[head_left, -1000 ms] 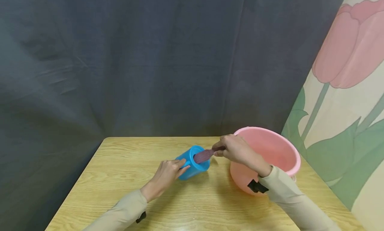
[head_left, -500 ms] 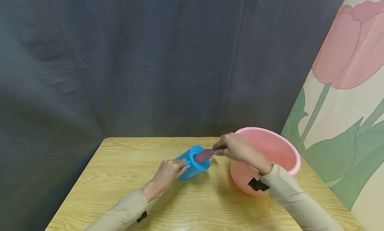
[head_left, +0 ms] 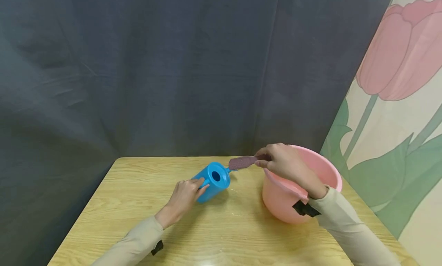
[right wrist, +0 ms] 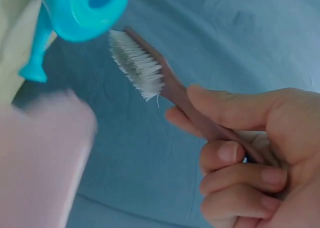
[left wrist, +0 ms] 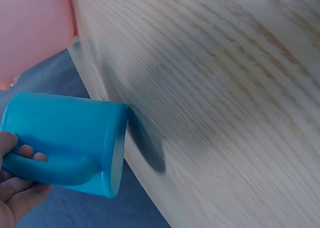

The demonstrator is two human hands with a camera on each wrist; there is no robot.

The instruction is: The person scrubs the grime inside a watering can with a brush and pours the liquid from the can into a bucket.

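Observation:
My left hand (head_left: pixel 183 199) grips the handle of a blue watering can (head_left: pixel 210 195), its fingers curled round the handle in the left wrist view. The can is tilted, its round opening facing up and toward the head camera. A short spout (right wrist: pixel 36 63) shows in the right wrist view. My right hand (head_left: pixel 288 166) holds a brownish-purple scrub brush (head_left: pixel 243 162) by its handle, thumb along the top. White bristles (right wrist: pixel 136 63) show in the right wrist view. The brush head is outside the can, overlapping the spout's end in the head view.
A pink bucket (head_left: pixel 277 204) stands on the right of the wooden table (head_left: pixel 138 189), under my right forearm. Behind the table hangs a dark curtain (head_left: pixel 193 74). A wall with painted tulips (head_left: pixel 383 143) rises on the right.
The brush has come out of the can's opening and moved up and right with my right hand. My left hand has shifted the can a little left, and its opening is now uncovered.

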